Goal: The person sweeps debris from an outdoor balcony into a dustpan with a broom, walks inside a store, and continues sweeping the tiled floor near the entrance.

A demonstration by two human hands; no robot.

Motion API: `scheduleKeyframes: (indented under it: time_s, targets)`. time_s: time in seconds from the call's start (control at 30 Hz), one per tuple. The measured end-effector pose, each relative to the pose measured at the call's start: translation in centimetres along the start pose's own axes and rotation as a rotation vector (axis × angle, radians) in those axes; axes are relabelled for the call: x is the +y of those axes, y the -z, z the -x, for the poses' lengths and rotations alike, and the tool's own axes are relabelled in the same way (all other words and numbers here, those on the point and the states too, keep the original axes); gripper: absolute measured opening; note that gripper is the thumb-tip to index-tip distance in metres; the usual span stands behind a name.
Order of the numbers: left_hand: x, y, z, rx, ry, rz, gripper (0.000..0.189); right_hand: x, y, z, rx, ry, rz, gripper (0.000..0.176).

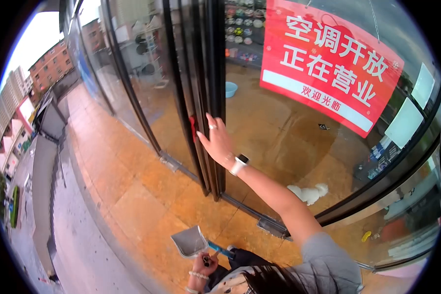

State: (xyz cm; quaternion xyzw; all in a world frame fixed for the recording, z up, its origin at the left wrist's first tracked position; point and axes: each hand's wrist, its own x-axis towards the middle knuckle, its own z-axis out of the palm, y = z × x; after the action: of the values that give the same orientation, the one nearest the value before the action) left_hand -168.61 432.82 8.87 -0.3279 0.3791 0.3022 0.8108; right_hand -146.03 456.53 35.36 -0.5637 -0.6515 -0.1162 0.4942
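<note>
My right hand (217,141), with a ring and a white-banded watch (239,164) on the wrist, reaches up to the black frame of a glass door (215,93). Its fingers are spread, with the fingertips right at the frame edge beside a red strip (193,129). Low in the view, my left hand (205,265) wears bead bracelets and is closed round a dark-ended handle. A grey dustpan (190,242) shows just beyond it, and a blue pole (221,249) runs by the hand toward my dark trousers.
A red sign (328,68) hangs inside the glass at the right. Behind the door, a white dog (309,193) lies on the floor, with a blue basin (231,89) farther back. Orange tiles (137,196) border a grey step and road on the left.
</note>
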Motion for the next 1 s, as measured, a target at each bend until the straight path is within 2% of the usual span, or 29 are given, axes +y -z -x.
scheduleKeyframes:
  time_s: [0.03,0.17,0.3,0.33,0.4,0.53,0.63,0.67,0.73,0.8,0.87,0.9,0.93,1.0]
  targets:
    - [0.4,-0.8,-0.5,0.002,0.021,-0.047,0.022,0.7,-1.5,-2.7,0.09,0.031,0.051,0.054]
    - [1.9,-4.1,-2.6,-0.016,0.116,-0.121,0.021,3.1,-6.7,-9.3,0.209,0.01,0.128,0.067]
    - [3.7,-6.8,-4.7,-0.031,0.341,-0.097,0.016,6.1,-10.6,-10.0,0.39,0.008,0.1,0.065]
    - [4.9,-4.6,-8.7,-0.016,0.3,-0.174,0.016,6.8,-11.3,-9.9,0.434,0.013,0.053,0.063]
    - [5.5,-7.6,-8.6,0.047,0.347,-0.271,0.016,7.5,-12.7,-10.5,0.441,-0.076,-0.068,0.059]
    - [5.9,-13.6,-8.2,0.115,0.383,-0.558,0.017,9.1,-13.5,-10.8,0.514,-0.038,0.009,0.061]
    - [5.7,-17.5,-7.3,0.196,0.33,-0.881,0.018,9.9,-14.0,-11.0,0.523,-0.03,0.088,0.061]
    - [7.0,-17.9,-7.8,0.21,0.34,-0.892,0.018,10.0,-14.7,-11.8,0.533,-0.031,0.105,0.061]
    - [7.4,-18.3,-9.7,0.062,0.655,-0.507,0.02,11.1,-14.1,-12.0,0.557,-0.022,0.13,0.06]
    - [7.6,-19.5,-9.8,0.117,0.659,-0.525,0.022,12.1,-14.3,-12.4,0.561,-0.03,0.113,0.061]
    - [7.1,-20.6,-9.5,0.042,0.57,-0.701,0.022,13.3,-13.8,-12.8,0.576,-0.036,0.148,0.062]
    - [7.3,-20.7,-9.5,-0.101,0.607,-0.735,0.021,13.9,-13.7,-13.1,0.58,-0.063,0.161,0.062]
    - [7.3,-21.1,-9.6,-0.086,0.605,-0.739,0.021,14.9,-13.7,-13.3,0.599,-0.046,0.192,0.063]
    - [7.1,-22.1,-10.0,0.074,0.59,-0.628,0.02,16.9,-13.3,-13.7,0.623,-0.034,0.225,0.064]
